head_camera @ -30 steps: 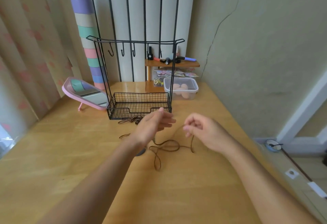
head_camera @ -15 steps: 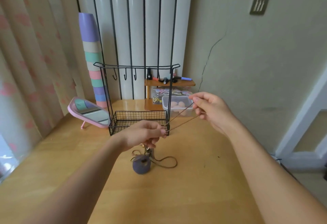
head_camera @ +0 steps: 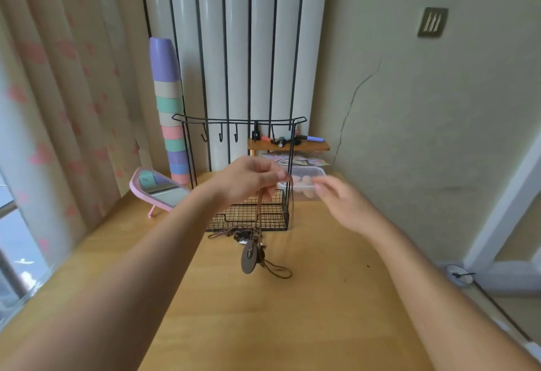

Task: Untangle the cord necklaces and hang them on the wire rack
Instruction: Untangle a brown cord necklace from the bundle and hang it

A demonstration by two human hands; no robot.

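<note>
**Left hand** (head_camera: 251,178), raised in front of the wire rack (head_camera: 234,121), pinches a brown cord necklace (head_camera: 260,212) between curled fingers. The cord hangs down across the rack's basket. Its disc pendant (head_camera: 248,256) hangs low at the table (head_camera: 292,326) in front of the rack; contact with the table cannot be told.

**Right hand** (head_camera: 342,202), blurred, has its fingers loosely extended beside the rack's right post, apart from the cord.

A tangle of necklaces (head_camera: 234,233) lies against the rack's front edge.
</note>
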